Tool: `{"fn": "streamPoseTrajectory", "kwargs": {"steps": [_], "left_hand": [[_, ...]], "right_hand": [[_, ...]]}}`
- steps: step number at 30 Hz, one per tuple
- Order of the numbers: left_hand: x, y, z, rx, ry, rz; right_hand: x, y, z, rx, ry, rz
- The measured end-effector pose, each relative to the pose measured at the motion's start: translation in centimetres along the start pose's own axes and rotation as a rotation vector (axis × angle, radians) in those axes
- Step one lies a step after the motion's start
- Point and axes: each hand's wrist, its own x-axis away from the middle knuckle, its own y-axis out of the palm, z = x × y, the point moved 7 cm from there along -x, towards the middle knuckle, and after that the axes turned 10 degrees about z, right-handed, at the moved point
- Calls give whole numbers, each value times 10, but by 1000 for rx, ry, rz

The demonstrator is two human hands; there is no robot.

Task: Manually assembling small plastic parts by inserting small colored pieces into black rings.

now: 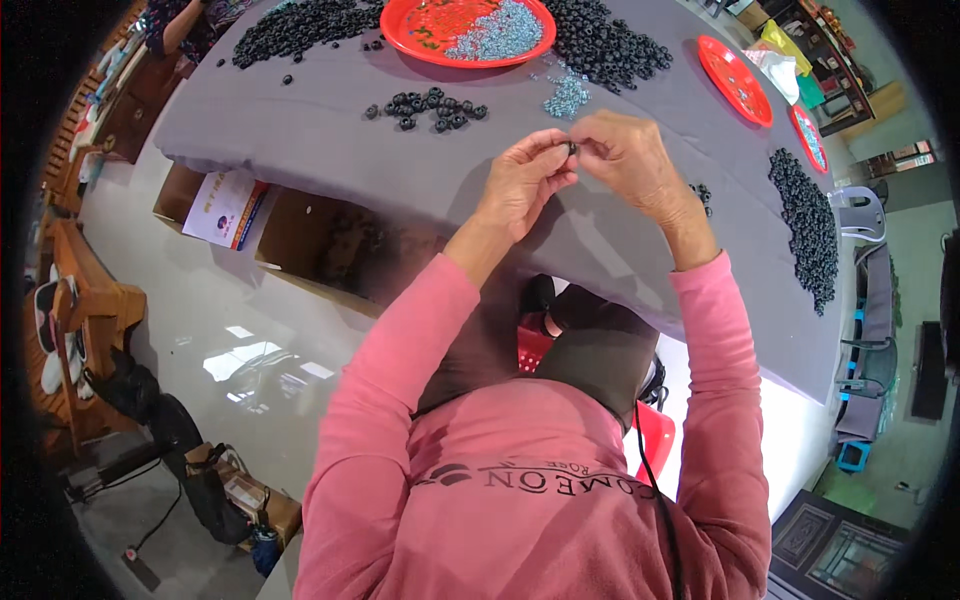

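My left hand [525,178] pinches a small black round part [571,148] between thumb and fingertips, above the near side of the table. Against it, my right hand [632,165] closes its thumb and forefinger; anything tiny between those fingertips is too small to make out. Just beyond lies a little heap of pale blue, clear bits [567,92]. To the left of the hands is a loose group of black round parts [430,107]. A larger pile of the black parts [612,48] spreads past the blue bits.
A red plate [392,38] with more pale blue bits stands at the far edge of view. More black parts [805,230] cover the right side of the grey tablecloth [290,125], near two smaller red plates [735,82]. An open cardboard box [310,250] sits below the table's left edge.
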Motion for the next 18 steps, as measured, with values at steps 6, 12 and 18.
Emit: {"fn": "streamPoseTrajectory", "kwargs": {"steps": [6, 12, 18], "left_hand": [[-4, -3, -2, -18, 2, -9], [-3, 1, -1, -24, 34, -22], [-4, -1, -1, 8, 33, -6]], "right_hand": [[-1, 7, -3, 149, -35, -75], [-2, 4, -11, 134, -67, -75], [3, 2, -2, 17, 19, 8]]}}
